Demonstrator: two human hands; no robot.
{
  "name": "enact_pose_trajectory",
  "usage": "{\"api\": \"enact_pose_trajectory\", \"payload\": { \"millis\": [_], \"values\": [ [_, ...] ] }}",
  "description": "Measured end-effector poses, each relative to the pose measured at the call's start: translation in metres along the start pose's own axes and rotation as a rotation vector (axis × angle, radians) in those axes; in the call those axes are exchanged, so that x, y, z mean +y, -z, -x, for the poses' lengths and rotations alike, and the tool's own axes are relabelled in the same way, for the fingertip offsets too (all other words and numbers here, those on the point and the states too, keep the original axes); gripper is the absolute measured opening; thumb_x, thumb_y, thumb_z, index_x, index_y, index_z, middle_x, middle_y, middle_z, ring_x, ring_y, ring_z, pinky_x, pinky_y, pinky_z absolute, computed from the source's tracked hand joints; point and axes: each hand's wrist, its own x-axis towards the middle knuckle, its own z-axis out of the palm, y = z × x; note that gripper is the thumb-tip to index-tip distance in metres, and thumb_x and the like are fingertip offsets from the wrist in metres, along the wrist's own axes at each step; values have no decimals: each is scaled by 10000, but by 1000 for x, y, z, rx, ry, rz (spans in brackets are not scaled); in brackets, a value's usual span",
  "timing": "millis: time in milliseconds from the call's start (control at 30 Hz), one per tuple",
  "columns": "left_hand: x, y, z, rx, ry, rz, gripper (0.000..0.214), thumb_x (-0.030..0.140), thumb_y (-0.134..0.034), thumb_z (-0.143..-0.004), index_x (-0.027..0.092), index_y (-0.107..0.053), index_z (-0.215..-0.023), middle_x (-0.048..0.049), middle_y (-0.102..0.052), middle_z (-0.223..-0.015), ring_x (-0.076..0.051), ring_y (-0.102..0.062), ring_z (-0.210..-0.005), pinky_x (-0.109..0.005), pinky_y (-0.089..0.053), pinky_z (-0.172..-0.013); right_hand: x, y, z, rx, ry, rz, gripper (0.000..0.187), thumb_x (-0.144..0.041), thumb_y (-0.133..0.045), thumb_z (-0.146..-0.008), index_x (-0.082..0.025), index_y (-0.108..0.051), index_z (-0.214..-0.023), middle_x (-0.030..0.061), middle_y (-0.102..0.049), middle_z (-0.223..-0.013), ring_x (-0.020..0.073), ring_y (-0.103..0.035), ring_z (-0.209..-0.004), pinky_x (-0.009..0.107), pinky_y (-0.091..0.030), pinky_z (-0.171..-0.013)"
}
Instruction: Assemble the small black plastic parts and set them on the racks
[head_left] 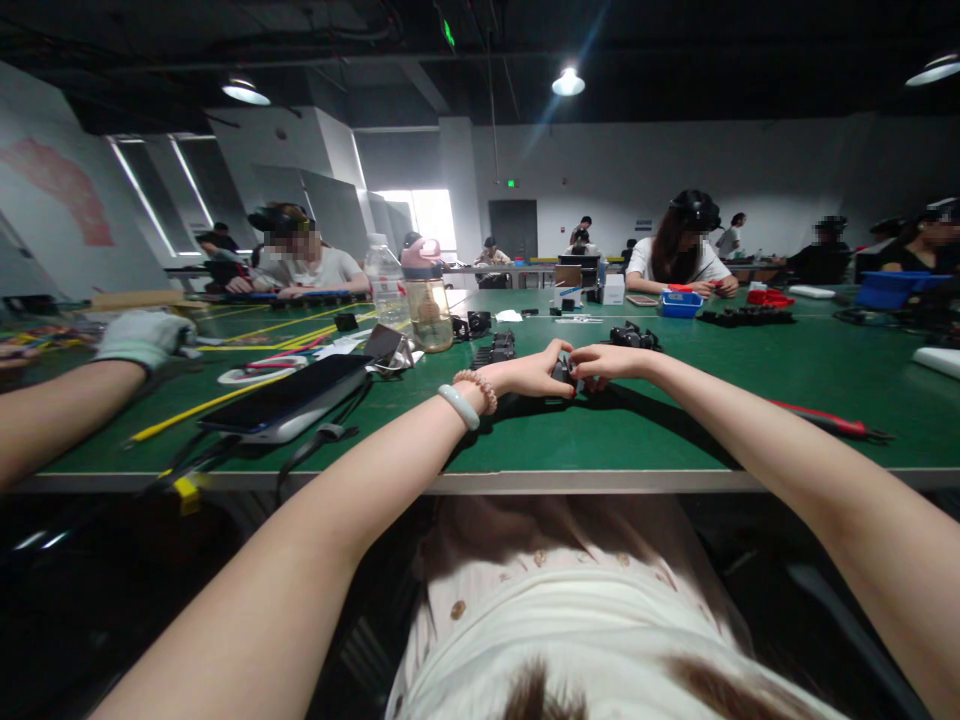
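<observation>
A small black part [562, 371] is held between my two hands, just above the green table; its kind is too small to make out. My left hand [536, 373], with a pale bangle and a beaded bracelet at the wrist, closes its thumb and fingers round the part. From the other side my right hand [611, 362] grips it with bent fingers. A row of black parts [495, 349] lies behind my left hand. Beyond my right hand sits a black cluster of pieces [634, 337]. Red-handled pliers [829, 420] rest by my right forearm.
On the left lie a phone-like black slab with a white body [292, 400], cables and a white tape roll [262, 370]. Two bottles, one amber [430, 312], stand behind. A co-worker's gloved hand [142, 338] is at far left. A blue bin [681, 304] stands farther back.
</observation>
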Motion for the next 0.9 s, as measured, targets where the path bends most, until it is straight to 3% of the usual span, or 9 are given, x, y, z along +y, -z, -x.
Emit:
{"api": "enact_pose_trajectory", "payload": {
  "millis": [367, 567, 700, 900],
  "values": [
    [1, 2, 1, -7, 17, 8, 685, 472, -513, -592, 158, -232, -1132, -57, -487, -975, -181, -509, -818, -263, -394, -679, 2, -2, 1, -18, 104, 24, 458, -298, -578, -648, -163, -384, -1040, -32, -471, -692, 60, -472, -525, 183, -432, -477],
    [3, 1, 1, 19, 0, -29, 710, 467, -524, -588, 164, -220, -1153, -67, -473, -1035, -191, -495, -893, -258, -384, -730, 1, -3, 0, 4, 102, 53, 412, -285, -551, -660, -176, -390, -1023, -41, -455, -677, 57, -473, -502, 179, -425, -459],
    [4, 14, 6, 59, -9, -86, 801, 502, -530, -571, 172, -166, -1203, -89, -447, -1107, -206, -470, -961, -266, -356, -790, 2, -3, 0, 8, 92, 77, 334, -311, -534, -667, -171, -408, -943, -28, -479, -704, 61, -483, -508, 182, -426, -455],
    [3, 28, 13, 183, 17, -141, 723, 560, -413, -654, 165, -186, -1215, -115, -447, -1122, -221, -465, -966, -297, -342, -797, 4, -4, -1, 18, 78, 101, 335, -352, -539, -663, -183, -389, -910, -21, -490, -712, 73, -495, -524, 187, -428, -450]
  ]
}}
